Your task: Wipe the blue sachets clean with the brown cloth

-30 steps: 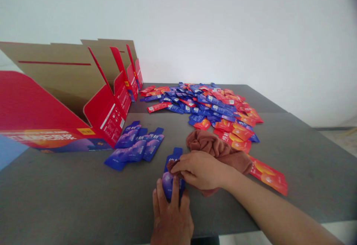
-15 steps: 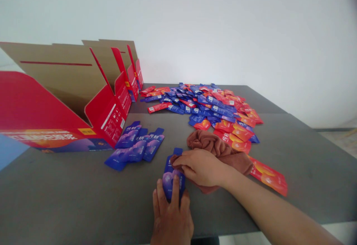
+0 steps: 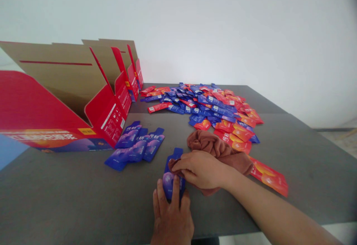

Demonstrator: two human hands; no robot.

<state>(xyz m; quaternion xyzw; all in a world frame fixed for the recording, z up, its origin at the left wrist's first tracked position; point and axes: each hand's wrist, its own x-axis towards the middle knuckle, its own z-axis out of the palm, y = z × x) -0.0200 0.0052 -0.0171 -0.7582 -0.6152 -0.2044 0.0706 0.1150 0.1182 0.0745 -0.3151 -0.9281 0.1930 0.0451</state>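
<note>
Left hand (image 3: 172, 215) has its fingers spread, touching one blue pouch (image 3: 168, 181) lying near centre, and the right hand (image 3: 203, 168) pinches one brown cloth (image 3: 208, 140) against it. One red pouch (image 3: 270, 177) pokes out right, at least three blue pouches (image 3: 136, 150) overlap left by at least three open red boxes (image 3: 41, 113), and the far mixed heap (image 3: 203, 103)'s too jumbled to count.

Bare left hand (image 3: 173, 215): one. Bare right hand (image 3: 202, 168): one. Crumpled brown fabric cloth (image 3: 208, 142): one. Flat blue-purple plastic pouch (image 3: 167, 180) under hands: one. Similar blue-purple pouches (image 3: 138, 149) in left cluster: at least three, overlap hides exact count. Flat red-orange plastic pouch (image 3: 270, 177) partly under cloth: one. Heap of mixed red and blue pouches (image 3: 205, 105): one, dozens in it, too overlapped to count. Open red cardboard boxes (image 3: 108, 114): at least three.
</note>
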